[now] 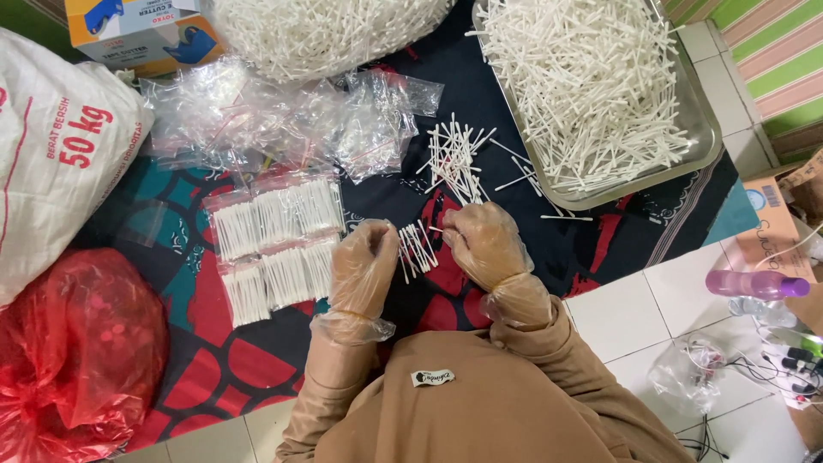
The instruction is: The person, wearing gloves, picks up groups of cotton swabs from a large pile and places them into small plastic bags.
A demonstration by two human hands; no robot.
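Both my hands wear thin clear plastic gloves. My left hand [367, 266] and my right hand [482, 243] together pinch a small bundle of white cotton swabs [417, 250] above the dark patterned cloth [591, 240]. Just beyond the right hand lies a loose heap of swabs [456, 159]. To the left of my left hand lie several small clear bags filled with swabs [276, 244], laid in rows. A metal tray [705, 141] piled with loose swabs sits at the far right.
A pile of empty clear bags [283, 120] lies beyond the filled ones, with a big bag of swabs [326, 30] behind it. A white sack [51, 154] and red plastic bag [73, 351] stand at left. A cardboard box [776, 227], purple-capped bottle [759, 285] and cables [771, 369] lie on the tiled floor at right.
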